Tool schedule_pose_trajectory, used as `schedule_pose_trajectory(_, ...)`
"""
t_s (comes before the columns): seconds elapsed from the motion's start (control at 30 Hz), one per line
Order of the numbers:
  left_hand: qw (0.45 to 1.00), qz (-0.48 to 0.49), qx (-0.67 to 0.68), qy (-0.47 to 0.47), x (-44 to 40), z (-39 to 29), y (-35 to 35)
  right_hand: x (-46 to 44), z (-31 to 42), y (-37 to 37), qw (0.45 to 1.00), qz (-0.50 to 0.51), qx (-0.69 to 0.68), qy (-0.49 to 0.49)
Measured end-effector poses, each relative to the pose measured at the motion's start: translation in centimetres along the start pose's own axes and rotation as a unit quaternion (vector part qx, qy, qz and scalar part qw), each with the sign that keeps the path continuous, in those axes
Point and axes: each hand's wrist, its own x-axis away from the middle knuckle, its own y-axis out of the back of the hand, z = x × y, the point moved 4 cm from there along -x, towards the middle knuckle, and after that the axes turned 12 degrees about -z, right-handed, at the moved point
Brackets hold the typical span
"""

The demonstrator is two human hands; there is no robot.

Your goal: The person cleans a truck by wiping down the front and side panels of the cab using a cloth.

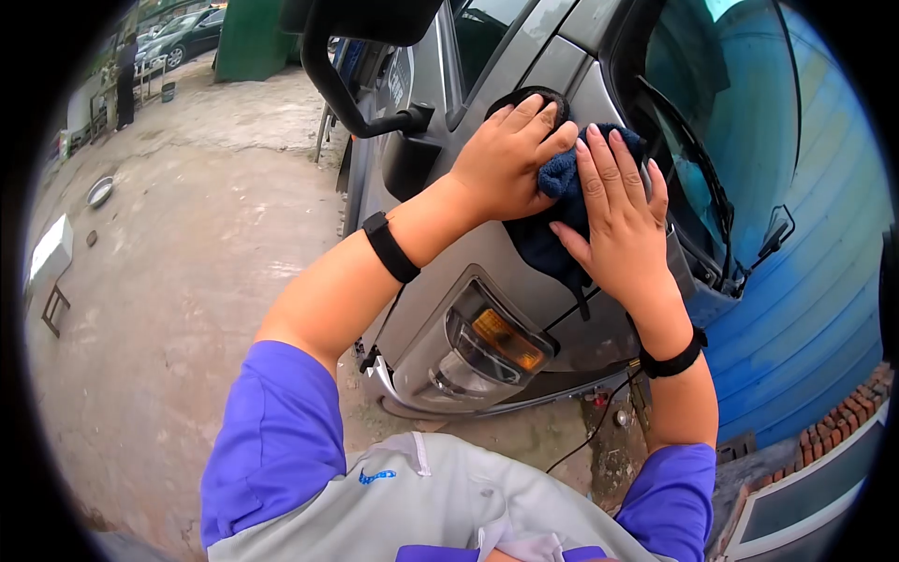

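My left hand (pixel 510 164) is curled over a black, rounded pad (pixel 530 96) against the silver-grey vehicle's front corner, below the side window. Its exact kind is hidden under my fingers. Beside it, my right hand (pixel 620 211) lies flat on a dark blue cloth (pixel 560 175), fingers stretched out and pressing it to the bodywork near the windscreen. A darker fold of the cloth hangs down the panel under both hands. The vehicle's headlight (pixel 482 347), with an amber indicator, sits just below.
A black side mirror (pixel 375 23) on a bent arm juts out at upper left. Wipers (pixel 698 178) cross the windscreen's edge. Blue corrugated sheeting (pixel 805 281) stands at right, above stacked bricks (pixel 833 431). A cable (pixel 592 436) runs beneath the bumper; a metal basin (pixel 99 192) lies left.
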Motion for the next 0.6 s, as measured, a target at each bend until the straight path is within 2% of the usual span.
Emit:
schedule_pose_trajectory(0.13, 0.999, -0.023, 0.037, 0.033, -0.8, 1.8, -0.4, -1.8, -0.6, -0.6, 0.999, -0.032, 0.004, 0.0)
schedule_pose_trajectory(0.17, 0.994, -0.025, 0.061, 0.083, -0.7, 2.6, -1.0, -2.3, -0.8, -0.7, 0.999, -0.045, 0.004, -0.008)
schedule_pose_trajectory(0.27, 0.987, -0.044, 0.081, 0.134, -1.4, 2.4, -1.2, -2.9, -1.2, -1.0, 0.997, -0.064, 0.002, -0.041)
schedule_pose_trajectory(0.43, 0.992, -0.041, 0.078, 0.085, 0.5, -1.0, -0.2, 0.4, 0.8, -1.2, 0.995, -0.062, 0.01, -0.084)
schedule_pose_trajectory(0.6, 0.997, 0.052, 0.022, 0.06, 3.3, -5.4, 1.1, 5.9, 3.8, -1.8, 0.997, -0.052, 0.031, -0.054)
